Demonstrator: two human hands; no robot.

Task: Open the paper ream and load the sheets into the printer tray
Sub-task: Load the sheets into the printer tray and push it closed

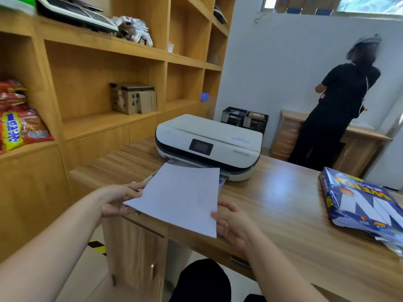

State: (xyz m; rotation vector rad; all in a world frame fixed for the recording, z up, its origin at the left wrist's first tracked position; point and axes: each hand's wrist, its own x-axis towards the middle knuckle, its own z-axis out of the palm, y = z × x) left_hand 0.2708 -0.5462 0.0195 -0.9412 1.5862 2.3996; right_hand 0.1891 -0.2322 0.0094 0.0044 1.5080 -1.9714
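A stack of white sheets hangs over the desk's front edge, its far edge at the printer tray. My left hand grips the stack's left edge and my right hand holds its near right corner. The white printer with a small dark screen stands on the wooden desk behind the sheets. The blue paper ream, its wrapper torn at the near end, lies at the desk's right side.
Wooden shelves with boxes and snack bags line the left. A person in black stands at a counter at the back right. Black crates sit behind the printer.
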